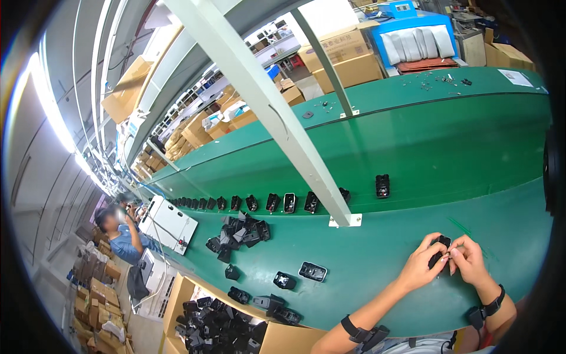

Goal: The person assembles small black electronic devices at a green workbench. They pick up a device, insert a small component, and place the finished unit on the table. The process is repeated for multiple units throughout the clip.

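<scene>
Open carton (295, 340) at near edge of green counter (365, 277); black heap (239, 233) toward far edge. Nearer right end: left hand (420, 264) grips black housing (437, 250); right hand (467, 259), fingertips bunched against it, pinched item indiscernible.

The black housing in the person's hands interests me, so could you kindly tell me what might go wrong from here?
The left hand grips the black housing while the right hand pinches close beside it; the housing might slip if that grip loosened. Black parts heaped in the open cardboard box could tumble out if jolted. A loose housing near the green bench's edge might be knocked off.
</scene>
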Action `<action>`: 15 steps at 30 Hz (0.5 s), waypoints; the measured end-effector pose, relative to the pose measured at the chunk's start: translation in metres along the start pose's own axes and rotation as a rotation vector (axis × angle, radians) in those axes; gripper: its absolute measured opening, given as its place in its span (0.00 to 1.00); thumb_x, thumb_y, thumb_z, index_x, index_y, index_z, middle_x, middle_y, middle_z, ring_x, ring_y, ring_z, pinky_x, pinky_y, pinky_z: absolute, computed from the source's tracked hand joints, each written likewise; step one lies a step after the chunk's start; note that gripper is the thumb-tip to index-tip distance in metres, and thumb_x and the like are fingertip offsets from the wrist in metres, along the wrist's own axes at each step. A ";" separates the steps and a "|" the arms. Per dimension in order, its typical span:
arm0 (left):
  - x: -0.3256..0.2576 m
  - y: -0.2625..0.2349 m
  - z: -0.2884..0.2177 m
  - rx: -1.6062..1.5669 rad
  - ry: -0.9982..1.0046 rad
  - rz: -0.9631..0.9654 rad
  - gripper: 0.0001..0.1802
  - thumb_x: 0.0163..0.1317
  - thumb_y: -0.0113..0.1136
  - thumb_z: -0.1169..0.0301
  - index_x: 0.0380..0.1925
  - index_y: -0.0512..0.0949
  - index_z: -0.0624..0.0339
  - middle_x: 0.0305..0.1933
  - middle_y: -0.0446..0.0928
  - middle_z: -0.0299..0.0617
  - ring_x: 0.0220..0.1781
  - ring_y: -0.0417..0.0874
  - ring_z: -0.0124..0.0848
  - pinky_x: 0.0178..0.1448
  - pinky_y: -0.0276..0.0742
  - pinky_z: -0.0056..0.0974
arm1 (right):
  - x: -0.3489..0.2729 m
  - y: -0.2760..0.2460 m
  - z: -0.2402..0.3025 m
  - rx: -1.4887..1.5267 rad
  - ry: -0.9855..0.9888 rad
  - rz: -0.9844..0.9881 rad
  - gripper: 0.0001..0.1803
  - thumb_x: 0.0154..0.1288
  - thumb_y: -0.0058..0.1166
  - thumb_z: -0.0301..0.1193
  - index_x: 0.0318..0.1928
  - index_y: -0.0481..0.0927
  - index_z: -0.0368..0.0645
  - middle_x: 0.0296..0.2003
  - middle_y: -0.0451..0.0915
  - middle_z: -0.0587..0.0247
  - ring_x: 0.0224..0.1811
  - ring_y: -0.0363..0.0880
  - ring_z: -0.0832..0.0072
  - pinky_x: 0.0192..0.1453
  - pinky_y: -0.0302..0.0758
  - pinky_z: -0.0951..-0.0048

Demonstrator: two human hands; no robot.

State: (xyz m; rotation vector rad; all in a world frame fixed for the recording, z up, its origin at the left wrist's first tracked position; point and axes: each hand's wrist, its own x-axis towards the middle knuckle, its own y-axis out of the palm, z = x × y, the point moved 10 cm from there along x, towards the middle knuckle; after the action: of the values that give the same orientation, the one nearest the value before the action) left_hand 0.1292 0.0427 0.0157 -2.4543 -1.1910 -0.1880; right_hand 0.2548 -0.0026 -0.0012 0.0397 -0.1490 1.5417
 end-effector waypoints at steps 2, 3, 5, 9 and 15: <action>-0.002 -0.003 -0.004 -0.022 0.000 -0.001 0.06 0.65 0.60 0.71 0.39 0.77 0.60 0.60 0.71 0.53 0.54 0.80 0.51 0.57 0.76 0.45 | 0.000 0.004 0.003 -0.034 -0.008 0.030 0.07 0.71 0.49 0.23 0.47 0.72 0.37 0.22 0.79 0.63 0.20 0.77 0.80 0.25 0.74 0.78; -0.002 -0.004 -0.002 -0.006 0.006 -0.032 0.06 0.65 0.61 0.70 0.38 0.77 0.60 0.60 0.72 0.53 0.55 0.80 0.51 0.57 0.76 0.45 | -0.001 0.002 0.004 -0.036 -0.004 0.016 0.08 0.70 0.51 0.23 0.48 0.72 0.37 0.23 0.79 0.63 0.21 0.77 0.80 0.26 0.74 0.78; -0.002 -0.007 0.001 0.026 0.016 -0.088 0.06 0.64 0.61 0.70 0.37 0.77 0.61 0.58 0.73 0.53 0.55 0.80 0.51 0.58 0.76 0.44 | -0.001 0.000 0.016 -0.099 -0.058 -0.037 0.10 0.67 0.54 0.23 0.47 0.74 0.36 0.25 0.79 0.64 0.23 0.78 0.80 0.27 0.75 0.78; 0.011 -0.008 -0.006 0.031 0.028 -0.130 0.06 0.63 0.63 0.71 0.36 0.78 0.61 0.56 0.74 0.55 0.56 0.80 0.49 0.58 0.76 0.44 | -0.006 -0.013 0.033 -0.232 -0.188 -0.202 0.14 0.56 0.64 0.23 0.43 0.78 0.37 0.33 0.81 0.62 0.32 0.80 0.77 0.32 0.77 0.78; 0.000 -0.024 -0.019 0.142 0.083 -0.182 0.06 0.58 0.67 0.75 0.34 0.80 0.64 0.56 0.75 0.55 0.51 0.83 0.43 0.49 0.81 0.39 | 0.007 0.002 0.056 -0.407 -0.321 -0.153 0.10 0.54 0.68 0.22 0.38 0.83 0.40 0.40 0.82 0.60 0.38 0.82 0.72 0.37 0.80 0.77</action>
State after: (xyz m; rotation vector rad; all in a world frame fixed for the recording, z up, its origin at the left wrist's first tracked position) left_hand 0.1120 0.0480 0.0405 -2.1959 -1.3428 -0.2456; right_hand 0.2486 -0.0027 0.0548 -0.0243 -0.6961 1.3197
